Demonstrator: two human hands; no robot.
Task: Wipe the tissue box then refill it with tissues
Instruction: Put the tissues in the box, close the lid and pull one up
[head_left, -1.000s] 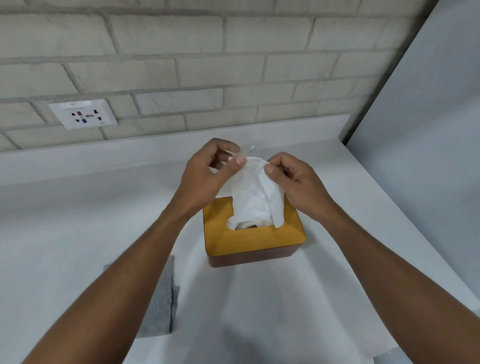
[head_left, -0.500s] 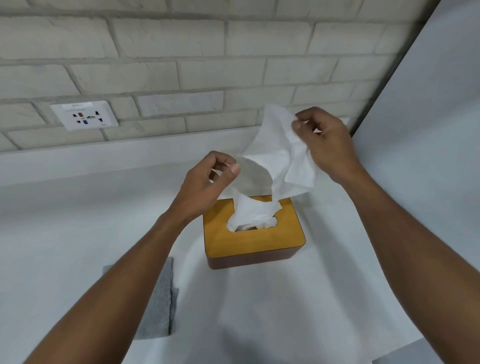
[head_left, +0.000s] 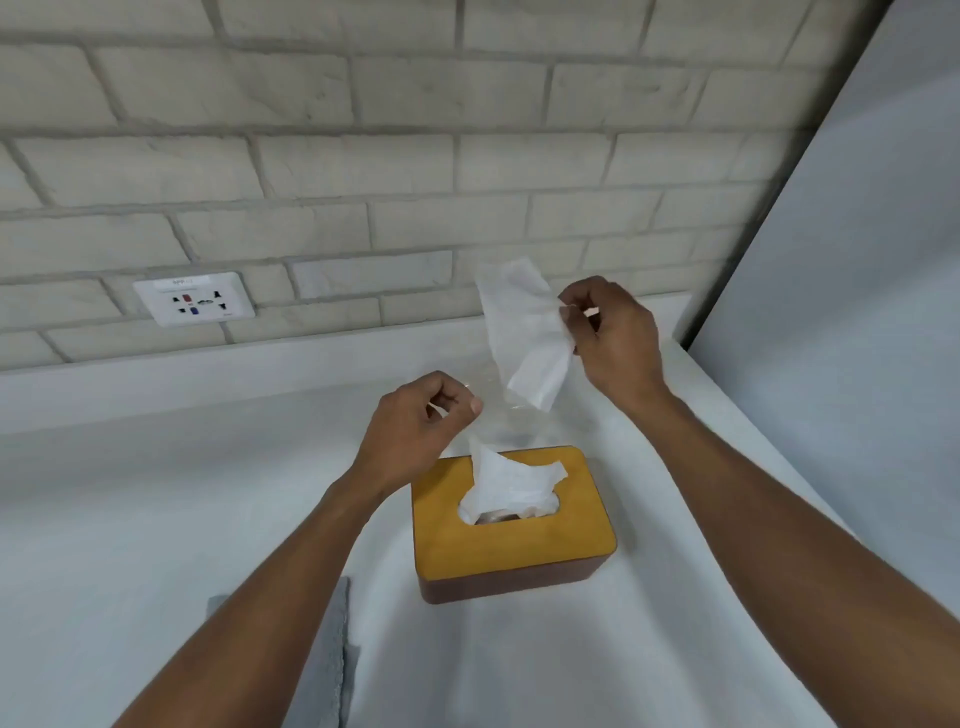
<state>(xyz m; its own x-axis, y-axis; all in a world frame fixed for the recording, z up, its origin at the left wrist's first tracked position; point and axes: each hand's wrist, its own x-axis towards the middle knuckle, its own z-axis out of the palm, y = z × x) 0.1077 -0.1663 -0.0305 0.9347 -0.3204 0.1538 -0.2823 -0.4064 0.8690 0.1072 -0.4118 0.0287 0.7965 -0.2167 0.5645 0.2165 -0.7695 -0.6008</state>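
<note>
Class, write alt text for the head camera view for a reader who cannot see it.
The right hand pinches a loose tissue above a yellow-lidded tissue box on a white counter. The left hand pinches what looks like clear film; a second tissue sticks from the slot.

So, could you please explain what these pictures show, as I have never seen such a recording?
No machine here: a camera worn on a person's head looks down at their two bare hands. The right hand pinches a loose tissue in the air. The left hand seems to pinch a clear film above the box. The box stands on a white counter, a second tissue poking from its slot. A grey cloth lies nearer the camera. A socket sits on the wall.
</note>
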